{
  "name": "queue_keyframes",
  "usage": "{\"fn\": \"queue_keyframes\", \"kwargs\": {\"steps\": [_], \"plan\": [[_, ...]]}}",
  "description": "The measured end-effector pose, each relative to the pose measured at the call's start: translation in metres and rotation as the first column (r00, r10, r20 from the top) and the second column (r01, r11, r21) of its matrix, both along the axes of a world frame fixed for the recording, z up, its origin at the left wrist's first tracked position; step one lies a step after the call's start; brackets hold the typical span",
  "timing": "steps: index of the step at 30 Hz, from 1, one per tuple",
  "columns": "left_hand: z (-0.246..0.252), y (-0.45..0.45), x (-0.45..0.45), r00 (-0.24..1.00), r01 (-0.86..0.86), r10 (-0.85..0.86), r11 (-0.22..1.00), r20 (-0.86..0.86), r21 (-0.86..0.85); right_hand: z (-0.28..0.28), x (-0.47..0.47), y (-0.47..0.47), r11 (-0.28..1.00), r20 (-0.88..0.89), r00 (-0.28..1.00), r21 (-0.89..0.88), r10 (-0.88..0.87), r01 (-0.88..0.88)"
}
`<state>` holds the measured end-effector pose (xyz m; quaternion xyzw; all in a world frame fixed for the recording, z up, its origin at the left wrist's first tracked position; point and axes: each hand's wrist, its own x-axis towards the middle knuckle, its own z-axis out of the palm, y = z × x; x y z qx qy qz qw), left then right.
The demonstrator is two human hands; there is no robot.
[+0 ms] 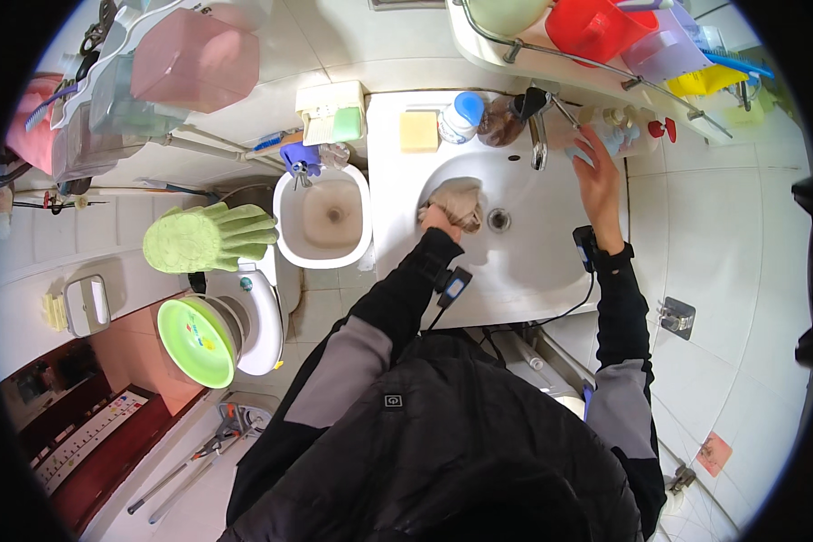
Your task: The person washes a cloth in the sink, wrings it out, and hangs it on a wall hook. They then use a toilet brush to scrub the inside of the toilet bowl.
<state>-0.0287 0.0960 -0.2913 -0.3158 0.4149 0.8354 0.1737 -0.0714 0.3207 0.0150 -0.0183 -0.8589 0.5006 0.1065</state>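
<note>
My left hand [442, 222] grips a bunched beige cloth [462, 202] at the left side of the white washbasin [549, 257]. Left of the metal drain [498, 220], the cloth lies against the sloping bowl. My right hand [599, 183] is raised over the basin's back right, fingers apart. Its fingertips are at the end of the faucet's lever [566, 110]; whether they press on it is hard to tell. The faucet spout [538, 146] points into the bowl, and no running water can be made out.
A yellow soap block [419, 132], a blue-capped white bottle [459, 118] and a brown bag [500, 123] line the back rim. Above hangs a railed shelf [488, 47]. Left are a mop sink [322, 254], a green glove-like cloth [203, 237] and green basins [193, 342].
</note>
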Motion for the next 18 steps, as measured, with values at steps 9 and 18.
{"fn": "queue_keyframes", "kwargs": {"steps": [9, 18], "plan": [[0.07, 0.024, 0.026, 0.986, -0.169, 0.127, 0.799, 0.113, 0.577, -0.023, -0.015, 0.0, 0.994, -0.058, 0.998, 0.106, 0.007, -0.001], [0.134, 0.063, 0.018, 0.993, -0.076, -0.034, 0.574, 0.117, 0.815, -0.029, -0.002, 0.005, 0.896, 0.076, 0.997, 0.441, 0.021, -0.053]]}}
